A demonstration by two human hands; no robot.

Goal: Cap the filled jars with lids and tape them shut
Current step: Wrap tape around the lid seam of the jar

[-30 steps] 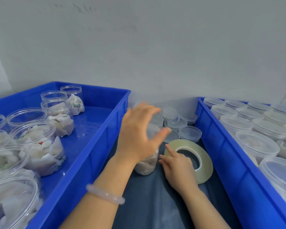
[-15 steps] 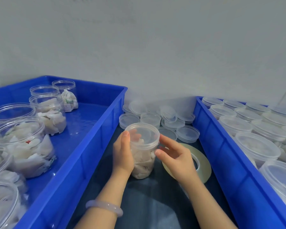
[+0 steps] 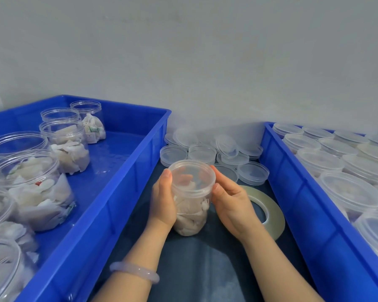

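Filled clear jar [image 3: 191, 212] stands on the dark mat [image 3: 205, 269] between blue crates [image 3: 127, 171], left hand [image 3: 163, 205] wrapped round its body, right hand [image 3: 231, 205] curled on its lid [image 3: 192, 178]; best seat that lid level before taking the tape roll [image 3: 271, 208] beside.

My small packing workshop.
Blue crates [image 3: 127, 192] of filled jars [image 3: 68, 147] either side, loose lids [image 3: 202, 152] and a tape roll [image 3: 271, 205] by a bare wall [image 3: 205, 62].
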